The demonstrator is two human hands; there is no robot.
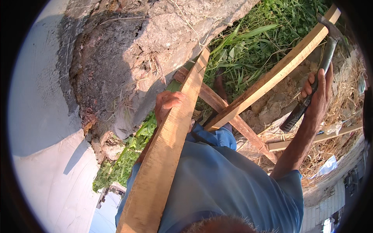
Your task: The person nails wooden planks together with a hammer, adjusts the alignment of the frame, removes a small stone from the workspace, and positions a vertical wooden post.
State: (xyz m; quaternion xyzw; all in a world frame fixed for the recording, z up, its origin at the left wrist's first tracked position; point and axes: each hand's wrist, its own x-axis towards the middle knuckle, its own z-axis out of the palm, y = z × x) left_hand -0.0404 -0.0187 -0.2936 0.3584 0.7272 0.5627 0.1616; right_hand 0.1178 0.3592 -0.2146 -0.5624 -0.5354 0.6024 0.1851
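My left hand is wrapped around the edge of a long, pale wooden plank. The plank slants from the lower edge up to the rough concrete ledge, passing in front of my blue shirt. On the right, my right hand grips a claw hammer by its dark handle. The hammer is held up, its metal head above the hand, close to the far end of a second length of timber. That timber runs from near my legs to the upper right. The left hand's fingertips are partly hidden by the plank.
A reddish-brown wooden piece crosses beneath the second timber and meets a thin batten. Broken concrete and a pale wall stand left. Green plants grow ahead; dry straw and plastic scraps lie right.
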